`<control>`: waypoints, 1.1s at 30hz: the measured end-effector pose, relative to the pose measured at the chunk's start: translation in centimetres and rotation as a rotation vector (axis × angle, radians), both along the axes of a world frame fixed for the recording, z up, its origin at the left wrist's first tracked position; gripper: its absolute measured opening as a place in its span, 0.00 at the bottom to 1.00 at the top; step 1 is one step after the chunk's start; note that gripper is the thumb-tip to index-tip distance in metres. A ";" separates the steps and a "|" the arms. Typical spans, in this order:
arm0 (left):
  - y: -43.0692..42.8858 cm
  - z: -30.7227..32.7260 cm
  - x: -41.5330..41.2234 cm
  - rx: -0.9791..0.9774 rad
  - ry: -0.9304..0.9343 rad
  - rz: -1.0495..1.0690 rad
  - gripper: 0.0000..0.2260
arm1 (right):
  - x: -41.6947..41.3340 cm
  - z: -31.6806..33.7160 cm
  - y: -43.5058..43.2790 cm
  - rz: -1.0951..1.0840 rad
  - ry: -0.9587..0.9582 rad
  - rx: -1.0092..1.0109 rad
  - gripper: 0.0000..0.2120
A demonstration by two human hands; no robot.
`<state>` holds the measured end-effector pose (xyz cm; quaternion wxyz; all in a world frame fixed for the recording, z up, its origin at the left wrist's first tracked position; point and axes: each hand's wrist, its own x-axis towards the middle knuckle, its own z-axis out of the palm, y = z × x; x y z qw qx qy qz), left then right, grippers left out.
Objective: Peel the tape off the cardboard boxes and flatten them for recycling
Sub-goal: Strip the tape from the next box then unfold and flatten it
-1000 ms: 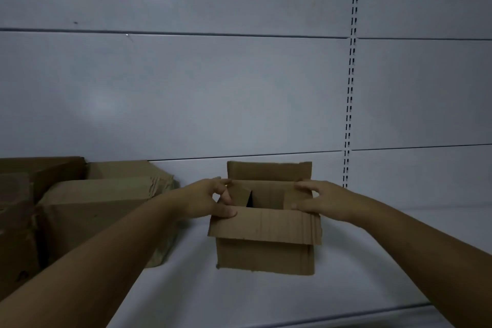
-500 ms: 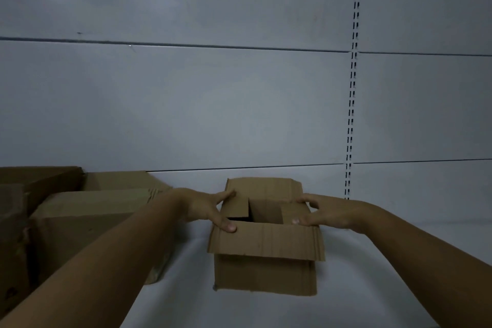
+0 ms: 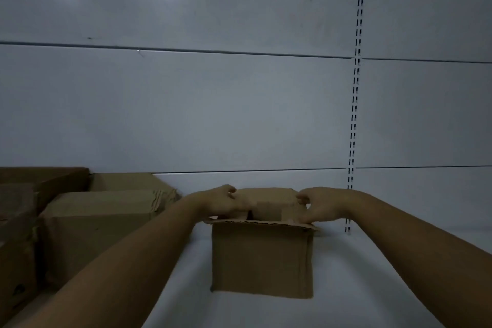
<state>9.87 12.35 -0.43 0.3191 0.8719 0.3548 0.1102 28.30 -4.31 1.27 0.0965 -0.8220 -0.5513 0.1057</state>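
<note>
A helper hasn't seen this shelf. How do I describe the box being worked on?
Find the slotted upright on the pale back wall; just left of its foot a small cardboard box stands alone on the white shelf. Unlike the larger boxes crowded far left, its top is open, left hand and right hand at its flaps.

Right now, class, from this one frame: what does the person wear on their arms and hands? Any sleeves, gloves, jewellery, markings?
The left forearm and right forearm are bare to the frame edge, no sleeves in view. The left hand and right hand are ungloved. No watch, ring or marking shows, though dim light could hide small details.
</note>
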 end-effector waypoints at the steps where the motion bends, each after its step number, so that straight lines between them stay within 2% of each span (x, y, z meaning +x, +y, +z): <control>1: -0.6 0.2 0.7 0.036 0.012 0.017 0.42 | -0.5 0.1 0.4 -0.007 -0.026 -0.010 0.37; 4: -2.1 0.0 2.1 0.204 0.071 0.035 0.39 | -1.8 0.3 0.9 -0.013 -0.068 -0.024 0.36; 7: -2.7 -0.5 1.4 0.228 -0.072 0.066 0.35 | -2.0 0.2 0.8 -0.035 -0.023 -0.006 0.36; 9: -2.7 -0.5 0.4 0.079 -0.286 0.102 0.27 | -1.9 -0.1 0.3 -0.023 0.006 0.061 0.33; 13: -2.4 0.2 -2.3 -0.474 -0.740 0.239 0.07 | -1.1 -1.1 -0.8 0.033 -0.036 0.128 0.33; 15: -1.6 -0.3 -3.6 -0.610 -0.866 0.252 0.06 | -1.3 -1.3 -1.4 0.057 -0.034 0.154 0.34; 17: -1.2 -1.5 -4.6 -0.595 -0.838 0.227 0.13 | -1.3 -1.5 -1.7 0.043 -0.015 0.166 0.35; 21: -0.4 -3.9 -5.4 -0.179 -0.549 0.177 0.14 | -1.2 -1.0 -1.0 -0.004 0.002 0.065 0.35; 24: -0.7 -4.9 -5.8 -0.028 -0.491 0.105 0.14 | -1.5 0.1 -0.4 -0.013 0.054 -0.036 0.25; 27: -1.2 -6.0 -6.0 -0.029 -0.464 0.084 0.14 | -1.8 0.9 0.3 -0.025 0.091 -0.101 0.21; 31: -1.5 -6.2 -6.1 -0.135 -0.502 0.147 0.15 | -1.9 1.2 0.6 -0.012 0.085 -0.123 0.28; 33: -1.6 -5.9 -6.4 -0.194 -0.484 0.134 0.20 | -1.7 1.0 0.5 0.008 0.076 -0.107 0.29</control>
